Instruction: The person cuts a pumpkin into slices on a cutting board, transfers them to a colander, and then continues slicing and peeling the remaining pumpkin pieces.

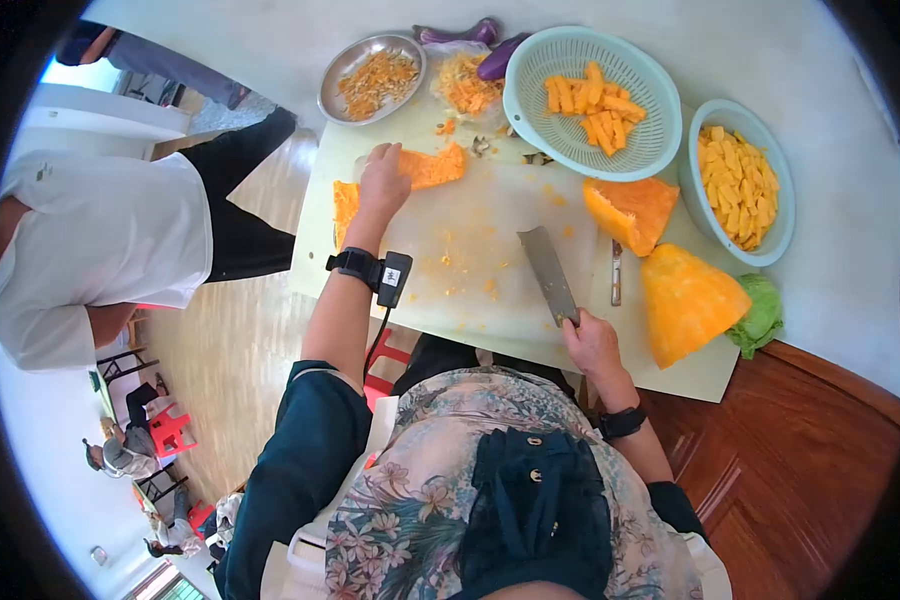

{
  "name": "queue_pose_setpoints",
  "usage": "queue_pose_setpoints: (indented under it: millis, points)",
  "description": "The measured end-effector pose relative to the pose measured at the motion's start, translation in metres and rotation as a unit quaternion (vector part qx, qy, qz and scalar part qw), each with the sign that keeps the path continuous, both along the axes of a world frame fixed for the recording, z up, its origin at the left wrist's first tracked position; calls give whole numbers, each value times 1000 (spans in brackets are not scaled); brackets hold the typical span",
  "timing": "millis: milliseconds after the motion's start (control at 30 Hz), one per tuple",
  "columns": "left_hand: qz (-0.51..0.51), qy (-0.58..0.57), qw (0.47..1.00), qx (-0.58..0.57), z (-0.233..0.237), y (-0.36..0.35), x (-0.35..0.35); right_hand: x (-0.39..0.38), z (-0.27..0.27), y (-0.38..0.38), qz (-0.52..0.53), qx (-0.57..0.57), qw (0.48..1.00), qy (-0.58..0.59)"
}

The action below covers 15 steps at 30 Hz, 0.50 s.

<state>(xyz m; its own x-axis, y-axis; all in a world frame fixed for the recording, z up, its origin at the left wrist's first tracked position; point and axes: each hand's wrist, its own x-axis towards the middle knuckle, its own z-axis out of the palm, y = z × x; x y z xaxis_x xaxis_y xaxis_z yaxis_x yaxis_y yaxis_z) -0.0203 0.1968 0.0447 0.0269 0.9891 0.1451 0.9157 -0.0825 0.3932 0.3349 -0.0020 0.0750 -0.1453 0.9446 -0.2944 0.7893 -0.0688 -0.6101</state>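
Observation:
My left hand (383, 187) has its fingers closed on a peeled orange pumpkin slab (434, 167) at the far left of the white cutting board (470, 285). Beside it, another pumpkin piece (346, 208) lies at the board's left edge. With my right hand (593, 345) I grip the handle of a cleaver (548, 270), its broad blade lying over the right part of the board. Small orange scraps dot the board between my hands. Right of the cleaver are a peeler (616, 275), a hollowed pumpkin chunk (634, 212) and a large peeled pumpkin piece (688, 305).
A pale blue colander (660, 125) holds pumpkin strips; a blue basin (785, 225) holds smaller yellow pieces. At the back are a steel bowl (326, 95) of seeds, a bag of scraps (467, 85) and eggplants (465, 32). Green cabbage (760, 315) sits right. A person in white (110, 220) stands left.

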Motion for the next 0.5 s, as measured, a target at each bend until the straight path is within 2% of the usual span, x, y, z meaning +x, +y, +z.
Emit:
queue_pose_setpoints:
  millis: [100,167,200,267,333,400,467,500]
  points:
    - [-13,4,999,38,-6,3,-11,-2,6,2,12,-5,1000,3]
    - [-10,158,987,-19,12,11,-4,-2,9,2,15,-5,1000,1]
    - [-12,157,987,-20,12,19,-7,-3,9,1,16,-5,1000,-1]
    - [-39,108,970,-216,11,37,-16,-4,7,-2,7,6,1000,17]
    - [-44,130,965,-224,24,36,-8,-6,10,-3,4,19,999,34]
    - [-49,153,959,-232,27,31,-10,-10,18,-5,-37,-92,993,58]
    - [-95,78,968,-220,22,24,-15,-9,12,-4,-49,-110,991,60]
    - [-95,77,967,-222,19,17,-17,-10,9,-3,-63,-127,988,65]
